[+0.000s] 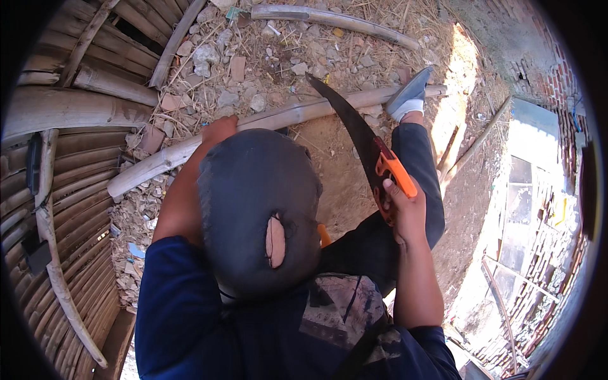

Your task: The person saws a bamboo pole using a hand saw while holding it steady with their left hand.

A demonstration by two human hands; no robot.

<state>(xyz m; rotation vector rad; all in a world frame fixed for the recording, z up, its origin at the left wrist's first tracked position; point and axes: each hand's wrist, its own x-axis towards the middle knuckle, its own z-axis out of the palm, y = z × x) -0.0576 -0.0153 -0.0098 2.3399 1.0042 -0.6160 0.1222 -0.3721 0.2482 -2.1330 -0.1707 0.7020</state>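
Note:
My right hand [407,212] is closed around the orange and black handle of a handsaw [354,123]. The saw's dark curved blade points up and left, passing over a pale bamboo pole [297,115] on the ground. My left hand [221,128] is on the same pole, left of the blade; its fingers are partly hidden by a dark rounded shape [259,183], apparently my bent knee, with a torn slit. My right leg stretches forward, its grey shoe [408,94] on the pole's right end. A small orange piece [324,235] peeks out beside the knee.
Another bamboo length [335,20] lies farther off among rubble and straw. At the left stands a wall of bamboo slats [82,202]. On the right are a thin pole [478,139], a brick wall [560,82] and brightly sunlit ground.

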